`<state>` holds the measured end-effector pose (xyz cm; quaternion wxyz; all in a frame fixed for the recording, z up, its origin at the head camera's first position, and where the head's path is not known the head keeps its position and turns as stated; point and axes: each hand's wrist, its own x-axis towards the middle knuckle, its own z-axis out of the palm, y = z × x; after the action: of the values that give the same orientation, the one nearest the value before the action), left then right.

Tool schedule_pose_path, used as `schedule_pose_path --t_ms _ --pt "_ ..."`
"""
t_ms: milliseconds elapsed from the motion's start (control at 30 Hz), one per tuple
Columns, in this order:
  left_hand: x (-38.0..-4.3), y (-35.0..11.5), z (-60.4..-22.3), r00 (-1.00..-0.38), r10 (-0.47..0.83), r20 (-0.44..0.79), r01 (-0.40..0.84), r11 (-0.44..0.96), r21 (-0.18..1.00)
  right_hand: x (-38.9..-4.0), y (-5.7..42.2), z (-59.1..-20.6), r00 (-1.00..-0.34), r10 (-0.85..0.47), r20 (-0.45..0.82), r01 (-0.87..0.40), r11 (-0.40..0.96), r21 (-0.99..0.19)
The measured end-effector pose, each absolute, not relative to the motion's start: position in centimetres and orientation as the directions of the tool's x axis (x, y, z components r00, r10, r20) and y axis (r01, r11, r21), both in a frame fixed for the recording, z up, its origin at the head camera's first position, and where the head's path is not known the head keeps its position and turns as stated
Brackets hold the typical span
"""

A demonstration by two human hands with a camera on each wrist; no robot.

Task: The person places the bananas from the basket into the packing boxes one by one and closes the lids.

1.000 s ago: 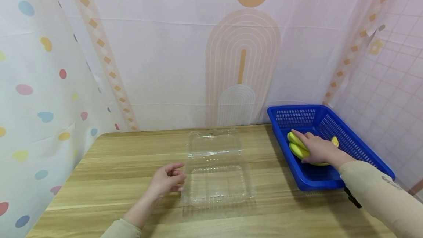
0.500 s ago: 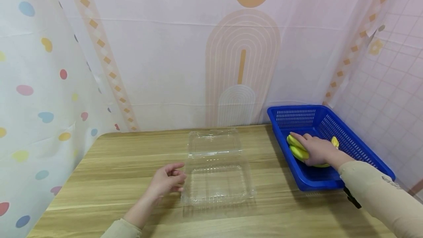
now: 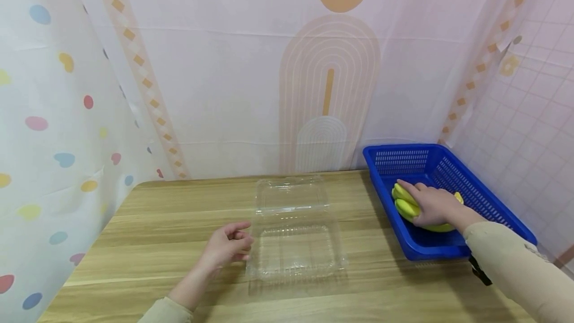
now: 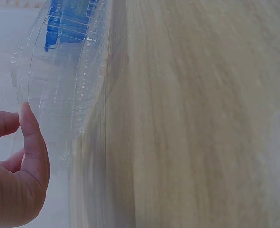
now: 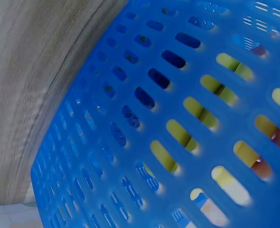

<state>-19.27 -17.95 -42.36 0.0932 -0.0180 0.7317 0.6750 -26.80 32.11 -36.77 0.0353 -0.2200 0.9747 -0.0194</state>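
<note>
Nearest my head view, I read the left hand (image 3: 226,245) as relaxed, fingers loosely bent at the left edge of the clear container (image 3: 296,250) (fingertip contact I cannot confirm). The container lies lid-open on the wooden table (image 3: 152,233). To the right, I have the right hand (image 3: 435,206) grasping the yellow bananas (image 3: 407,209) from above, inside the blue basket (image 3: 441,252); my right wrist view shows yellow through its slots. Behind hangs a patterned curtain (image 3: 224,88).
</note>
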Motion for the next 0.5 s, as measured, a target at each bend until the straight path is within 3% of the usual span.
schedule_pose_path --t_ms 500 --pt "-19.5 -17.8 -42.5 -0.985 0.085 -0.151 -0.144 0.081 0.986 -26.8 32.8 -35.3 -0.909 -0.416 0.024 -0.416 0.903 -0.11"
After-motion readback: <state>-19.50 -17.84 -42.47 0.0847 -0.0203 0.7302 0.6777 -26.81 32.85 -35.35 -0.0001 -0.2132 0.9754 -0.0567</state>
